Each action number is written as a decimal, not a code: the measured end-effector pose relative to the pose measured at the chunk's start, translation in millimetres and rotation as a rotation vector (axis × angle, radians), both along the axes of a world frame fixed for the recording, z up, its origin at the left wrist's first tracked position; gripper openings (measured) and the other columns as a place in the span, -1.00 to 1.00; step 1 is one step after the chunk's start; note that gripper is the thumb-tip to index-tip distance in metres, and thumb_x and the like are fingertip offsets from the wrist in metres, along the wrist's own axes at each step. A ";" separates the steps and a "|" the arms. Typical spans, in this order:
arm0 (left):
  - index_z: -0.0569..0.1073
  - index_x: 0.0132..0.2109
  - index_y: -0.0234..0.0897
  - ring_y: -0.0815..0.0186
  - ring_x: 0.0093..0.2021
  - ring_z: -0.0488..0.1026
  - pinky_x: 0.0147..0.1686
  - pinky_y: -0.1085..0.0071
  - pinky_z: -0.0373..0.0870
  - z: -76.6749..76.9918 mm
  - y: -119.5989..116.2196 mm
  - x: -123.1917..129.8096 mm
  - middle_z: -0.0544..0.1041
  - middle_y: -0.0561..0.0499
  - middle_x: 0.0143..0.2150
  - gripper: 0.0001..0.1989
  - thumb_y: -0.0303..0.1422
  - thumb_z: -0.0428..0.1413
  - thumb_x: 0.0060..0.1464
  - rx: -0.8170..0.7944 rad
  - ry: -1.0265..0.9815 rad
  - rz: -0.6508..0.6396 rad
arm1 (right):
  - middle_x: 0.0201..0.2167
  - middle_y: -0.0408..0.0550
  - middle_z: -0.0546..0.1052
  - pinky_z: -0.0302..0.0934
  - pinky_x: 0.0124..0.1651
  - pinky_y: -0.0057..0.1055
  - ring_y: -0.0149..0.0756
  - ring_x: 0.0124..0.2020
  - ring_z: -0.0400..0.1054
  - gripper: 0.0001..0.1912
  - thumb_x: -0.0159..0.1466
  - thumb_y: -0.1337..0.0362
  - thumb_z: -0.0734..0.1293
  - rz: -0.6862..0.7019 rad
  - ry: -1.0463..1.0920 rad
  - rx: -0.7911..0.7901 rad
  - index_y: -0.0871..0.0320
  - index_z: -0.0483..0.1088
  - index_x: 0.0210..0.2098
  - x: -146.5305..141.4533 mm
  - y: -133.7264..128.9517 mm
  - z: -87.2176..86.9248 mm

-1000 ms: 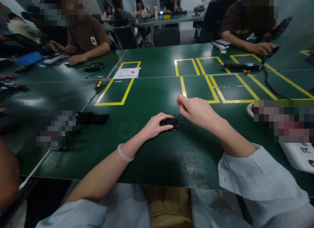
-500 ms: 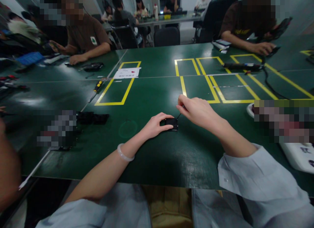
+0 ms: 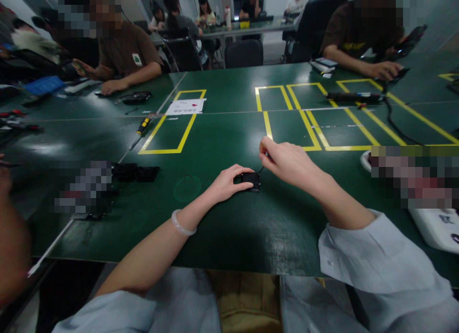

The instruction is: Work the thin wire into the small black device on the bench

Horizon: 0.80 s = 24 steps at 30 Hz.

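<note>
A small black rectangular part lies on the green table near its front middle. My left hand grips it from the left, thumb on the near side and fingers along the far side. Closed just beyond its right end is my right hand, pinching a thin dark rod-like tool. The tool slants down to the far right corner of the part, and its tip appears to touch there. My fingers hide its upper end, so its exact kind does not show.
Left of me lie black parts; farther off is a yellow-and-black screwdriver. Yellow tape marks rectangles, one with a paper sheet on it. A white object stands at right. Co-workers sit across and at left.
My right hand has shifted very slightly, with the rod-like tool still at the part's corner. My left hand and the black part stay in place.
</note>
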<state>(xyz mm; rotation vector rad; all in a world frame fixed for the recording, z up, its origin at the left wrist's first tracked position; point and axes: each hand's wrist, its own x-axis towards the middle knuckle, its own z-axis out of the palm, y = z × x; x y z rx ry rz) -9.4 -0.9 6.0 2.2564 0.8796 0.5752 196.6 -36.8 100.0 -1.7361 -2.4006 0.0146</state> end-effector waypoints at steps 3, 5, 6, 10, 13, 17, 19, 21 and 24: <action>0.45 0.06 -0.19 0.20 -0.06 0.42 -0.01 0.31 0.31 -0.4 -0.2 -0.1 0.46 -0.04 -0.07 -0.62 -0.14 0.14 0.13 0.002 -0.005 -0.001 | -0.41 -0.06 0.52 -0.14 -0.45 -0.43 -0.27 -0.44 0.36 -0.74 0.36 0.12 0.07 0.020 0.024 0.011 0.12 0.25 -0.12 0.8 0.8 -1.4; 0.45 0.06 -0.19 0.20 -0.05 0.42 0.00 0.31 0.30 -0.6 -0.5 -0.2 0.46 -0.04 -0.06 -0.62 -0.14 0.14 0.14 0.004 -0.005 -0.002 | -0.41 -0.06 0.52 -0.14 -0.45 -0.43 -0.28 -0.44 0.36 -0.73 0.37 0.10 0.07 0.021 0.028 0.011 0.12 0.25 -0.13 1.0 1.3 -2.1; 0.45 0.06 -0.19 0.20 -0.05 0.42 0.00 0.31 0.30 -0.5 -0.7 -0.2 0.46 -0.04 -0.06 -0.62 -0.14 0.13 0.14 0.004 -0.006 -0.003 | -0.41 -0.06 0.52 -0.14 -0.45 -0.43 -0.28 -0.44 0.36 -0.73 0.37 0.11 0.07 0.016 0.023 0.009 0.12 0.25 -0.13 0.9 1.4 -2.3; 0.45 0.06 -0.20 0.21 -0.07 0.42 -0.01 0.32 0.30 0.1 -1.2 0.1 0.46 -0.04 -0.08 -0.62 -0.15 0.14 0.14 0.009 -0.009 -0.005 | -0.40 -0.05 0.52 -0.14 -0.45 -0.42 -0.27 -0.45 0.36 -0.74 0.36 0.18 0.05 -0.001 0.003 0.012 0.13 0.25 -0.09 0.0 1.2 -2.2; 0.45 0.06 -0.19 0.20 -0.07 0.42 -0.01 0.31 0.31 0.0 -1.2 0.4 0.46 -0.04 -0.08 -0.62 -0.14 0.13 0.14 0.007 -0.003 0.002 | -0.41 -0.05 0.52 -0.15 -0.45 -0.42 -0.27 -0.46 0.35 -0.74 0.34 0.23 0.04 -0.010 0.000 0.015 0.13 0.24 -0.07 -0.4 0.3 -1.2; 0.45 0.06 -0.18 0.20 -0.07 0.42 -0.01 0.30 0.31 -1.3 -0.8 0.1 0.46 -0.04 -0.09 -0.61 -0.13 0.13 0.14 0.003 -0.002 0.004 | -0.42 -0.05 0.52 -0.15 -0.45 -0.41 -0.27 -0.47 0.34 -0.73 0.30 0.27 0.06 -0.010 0.016 0.017 0.13 0.23 -0.06 -0.3 -0.4 -0.4; 0.45 0.06 -0.19 0.20 -0.07 0.42 -0.02 0.31 0.30 -1.8 -0.6 -0.2 0.45 -0.04 -0.09 -0.62 -0.14 0.13 0.14 0.005 -0.007 0.001 | -0.41 -0.05 0.52 -0.14 -0.44 -0.42 -0.26 -0.46 0.34 -0.72 0.29 0.28 0.07 -0.004 0.027 0.021 0.13 0.23 -0.05 -0.1 -0.5 -0.5; 0.44 0.06 -0.19 0.21 -0.07 0.42 -0.02 0.32 0.30 -1.9 -0.4 -0.4 0.45 -0.03 -0.08 -0.62 -0.15 0.14 0.14 0.006 -0.010 -0.002 | -0.41 -0.05 0.52 -0.14 -0.43 -0.41 -0.26 -0.45 0.34 -0.71 0.28 0.28 0.07 -0.004 0.033 0.018 0.14 0.23 -0.04 0.0 -0.5 -0.5; 0.44 0.06 -0.18 0.20 -0.06 0.42 -0.02 0.31 0.30 -1.4 -0.2 -0.2 0.45 -0.03 -0.08 -0.61 -0.14 0.14 0.14 -0.001 -0.003 -0.002 | -0.40 -0.04 0.53 -0.13 -0.42 -0.41 -0.27 -0.45 0.34 -0.72 0.28 0.28 0.07 -0.007 0.033 0.012 0.14 0.23 -0.04 0.0 -0.4 -0.5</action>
